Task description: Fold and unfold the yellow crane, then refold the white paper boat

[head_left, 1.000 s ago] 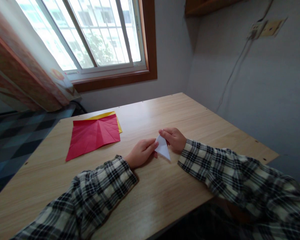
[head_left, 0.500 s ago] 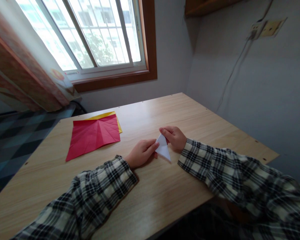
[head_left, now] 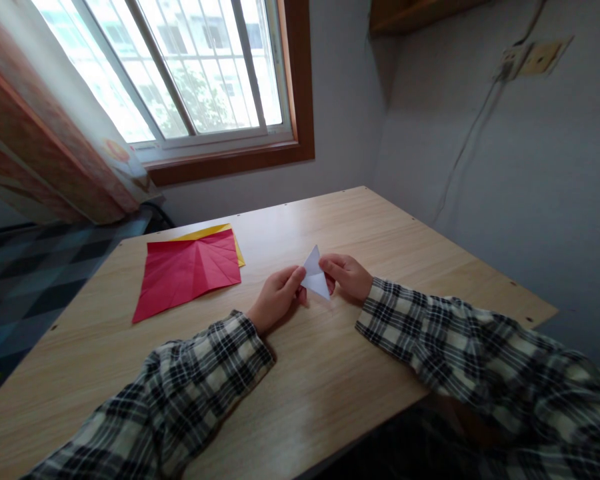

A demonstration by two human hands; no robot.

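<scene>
Between my hands is a small piece of folded white paper (head_left: 316, 275), shaped like a triangle with one point up and another toward me. My left hand (head_left: 279, 293) pinches its left corner between thumb and fingers. On the other side, my right hand (head_left: 349, 275) grips its right edge, thumb on top. The paper is held just over the wooden table. Fingers under the paper are partly hidden.
A creased red paper sheet (head_left: 190, 275) lies at the table's left, over a yellow sheet (head_left: 241, 256). The wooden table (head_left: 325, 393) reaches toward a window (head_left: 210, 80). A cord (head_left: 463, 150) hangs on the right wall.
The white paper has moved up and turned, so its upper point now rises between my hands. My left hand has shifted slightly left and up; my right thumb sits lower on the paper.
</scene>
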